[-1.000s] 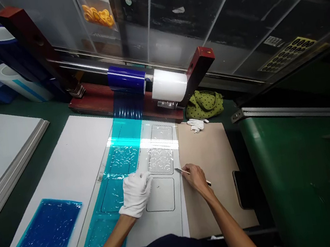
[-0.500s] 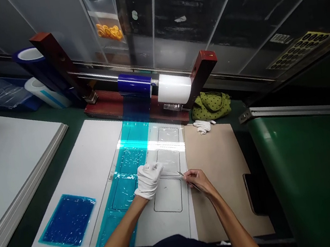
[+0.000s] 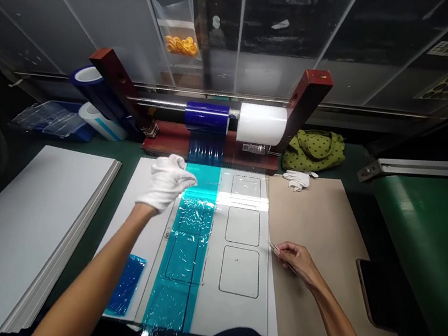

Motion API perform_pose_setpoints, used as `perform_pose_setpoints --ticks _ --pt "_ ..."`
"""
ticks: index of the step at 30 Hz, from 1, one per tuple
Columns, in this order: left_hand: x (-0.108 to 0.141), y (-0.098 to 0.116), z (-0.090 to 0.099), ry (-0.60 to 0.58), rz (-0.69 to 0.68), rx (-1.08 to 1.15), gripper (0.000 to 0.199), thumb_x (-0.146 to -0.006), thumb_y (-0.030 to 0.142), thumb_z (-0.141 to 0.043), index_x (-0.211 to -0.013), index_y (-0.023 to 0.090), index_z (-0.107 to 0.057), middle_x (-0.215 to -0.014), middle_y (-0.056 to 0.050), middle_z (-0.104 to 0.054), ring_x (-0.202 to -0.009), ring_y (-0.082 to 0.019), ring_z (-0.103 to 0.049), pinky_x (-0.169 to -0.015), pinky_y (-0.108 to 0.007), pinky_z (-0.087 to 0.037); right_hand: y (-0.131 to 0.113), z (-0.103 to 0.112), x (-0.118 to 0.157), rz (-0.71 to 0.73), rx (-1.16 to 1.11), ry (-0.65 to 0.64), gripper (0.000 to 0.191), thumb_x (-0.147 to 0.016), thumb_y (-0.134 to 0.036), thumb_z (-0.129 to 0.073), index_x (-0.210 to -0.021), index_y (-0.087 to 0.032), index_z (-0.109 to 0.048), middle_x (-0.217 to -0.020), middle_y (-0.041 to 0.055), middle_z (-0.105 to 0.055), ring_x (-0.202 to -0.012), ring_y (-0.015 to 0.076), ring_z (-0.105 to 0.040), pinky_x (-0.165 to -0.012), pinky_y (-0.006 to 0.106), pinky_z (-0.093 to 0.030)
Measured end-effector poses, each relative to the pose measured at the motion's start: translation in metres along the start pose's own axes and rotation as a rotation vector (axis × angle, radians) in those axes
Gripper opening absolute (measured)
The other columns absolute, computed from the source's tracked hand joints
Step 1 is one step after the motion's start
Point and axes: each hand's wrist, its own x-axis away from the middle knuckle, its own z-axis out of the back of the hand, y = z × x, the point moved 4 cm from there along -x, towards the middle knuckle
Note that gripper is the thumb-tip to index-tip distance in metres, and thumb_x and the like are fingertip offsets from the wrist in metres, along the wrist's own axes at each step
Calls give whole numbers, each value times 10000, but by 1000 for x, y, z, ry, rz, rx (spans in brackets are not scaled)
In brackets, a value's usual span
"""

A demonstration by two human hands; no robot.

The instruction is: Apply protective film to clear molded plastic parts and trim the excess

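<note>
My left hand (image 3: pixel 165 183), in a white cotton glove, hangs with bunched fingers over the far end of a teal film strip (image 3: pixel 186 256). Whether it pinches anything thin is hard to see. My bare right hand (image 3: pixel 297 260) pinches slim metal tweezers (image 3: pixel 282 257), their tip resting near the right edge of a white panel (image 3: pixel 239 277). The panel carries rounded-rectangle outlines in two columns. The film covers the left column, shows wrinkles near the far end, and runs up to a blue film roll (image 3: pixel 207 116). The right column lies uncovered.
A white roll (image 3: pixel 262 123) shares the red-brown holder's steel bar. A tan board (image 3: pixel 320 232) lies to the right, with white gloves (image 3: pixel 297 180) and a green dotted bag (image 3: pixel 313 150) beyond. Stacked white boards (image 3: pixel 36 228) and a cut blue sheet (image 3: pixel 126 284) lie left.
My left hand has moved away up and left, off the panel. The wrinkled clear layer no longer shows on the right column. My right hand has drawn nearer me, and the view has swung.
</note>
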Motion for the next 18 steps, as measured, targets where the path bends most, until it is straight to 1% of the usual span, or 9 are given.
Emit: perform_pose_setpoints --ticks 1,3,5,7,10,13,18 --pt "-11 -7 5 -22 -5 -46 254 -749 456 -654 -705 219 -734 -912 -37 -524 -834 -182 -445 -705 -324 -330 2 -1 -1 -7 -6 -3 400 -548 -465 -785 -719 -132 -647 -593 -12 -530 -570 103 -452 -508 217 -394" --pt "-29 -18 7 -66 -1 -118 233 -697 446 -700 -692 217 -741 -914 -45 -519 -826 -193 -434 -699 -322 -314 7 -3 -3 -18 -15 -1 408 -541 -468 -790 -728 -132 -651 -597 -13 -524 -575 103 -447 -511 215 -393" --pt "-42 -27 2 -110 12 -163 214 -684 428 -713 -715 220 -749 -918 -50 -523 -816 -194 -433 -697 -317 -308 10 -3 -4 -24 -15 11 416 -542 -474 -791 -741 -134 -659 -607 -11 -524 -587 106 -450 -517 215 -397" --pt "-50 -35 -6 -152 22 -189 229 -703 437 -694 -745 219 -752 -934 -56 -530 -822 -197 -440 -698 -314 -310 12 0 -4 -36 -6 27 421 -548 -484 -788 -752 -137 -665 -622 -8 -528 -603 109 -457 -528 214 -402" --pt "-59 -45 -18 -201 39 -210 317 -724 504 -648 -769 209 -753 -950 -61 -527 -826 -206 -450 -686 -313 -323 14 4 -3 -63 3 46 427 -551 -497 -785 -757 -143 -667 -625 -9 -528 -605 106 -454 -534 210 -402" --pt "-66 -53 -26 -236 54 -220 384 -712 562 -628 -787 206 -753 -971 -58 -517 -831 -213 -455 -689 -312 -336 14 6 -4 -82 4 52 433 -547 -506 -787 -753 -145 -668 -613 -13 -522 -599 103 -449 -536 206 -400" --pt "-72 -64 -40 -287 71 -221 397 -697 568 -630 -782 200 -752 -1008 -70 -522 -868 -239 -453 -732 -337 -338 17 6 -8 -88 -1 41 426 -551 -500 -790 -764 -150 -676 -621 -14 -521 -614 107 -460 -541 203 -401"
